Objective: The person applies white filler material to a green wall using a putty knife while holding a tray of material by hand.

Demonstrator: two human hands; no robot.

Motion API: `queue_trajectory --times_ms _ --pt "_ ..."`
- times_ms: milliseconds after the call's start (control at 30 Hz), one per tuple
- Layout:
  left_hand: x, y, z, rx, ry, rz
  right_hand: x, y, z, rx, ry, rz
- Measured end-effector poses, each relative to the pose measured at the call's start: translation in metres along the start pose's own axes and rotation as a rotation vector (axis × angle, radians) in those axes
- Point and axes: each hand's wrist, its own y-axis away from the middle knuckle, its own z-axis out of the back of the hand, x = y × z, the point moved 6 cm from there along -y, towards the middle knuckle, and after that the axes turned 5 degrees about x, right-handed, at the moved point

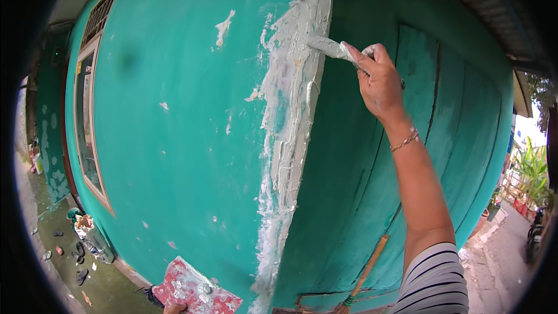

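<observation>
My right hand [379, 78] is raised at the wall corner, closed round the handle of a putty knife [329, 46]. The knife's whitish, smeared blade lies against the thick pale putty [302, 81] that runs down the corner in a rough strip. At the lower edge, the thumb of my left hand [175, 309] presses on a red board [195, 288] smeared with white putty; the rest of that hand is out of sight. The green wall [192, 116] left of the corner has several white patches and specks.
A broom [372, 261] leans at the shaded green side wall [349, 163], below my right arm. Left, a framed window [88, 122] sits in the wall. An open sack [93, 239] and several sandals [79, 253] are on the floor. Plants [533, 166] stand far right by a path.
</observation>
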Motion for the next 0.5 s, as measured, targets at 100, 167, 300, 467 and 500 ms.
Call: queue_trajectory --times_ms 100,167,300,467,500 --pt "-0.003 -0.005 0.01 -0.002 0.038 0.019 -0.001 -0.006 -0.004 0.063 0.094 0.045" --pt "-0.002 -0.006 0.013 -0.043 0.033 0.015 0.006 0.005 -0.005 0.114 0.089 0.039" --pt "-0.006 -0.006 0.007 0.007 0.045 0.004 0.035 0.053 -0.009 0.257 0.059 0.05" --pt "-0.005 -0.014 0.011 0.017 0.087 0.044 0.061 0.127 -0.013 0.417 -0.111 -0.069" --pt "-0.006 -0.014 0.011 0.018 0.09 0.055 0.064 0.134 -0.014 0.436 -0.161 -0.101"
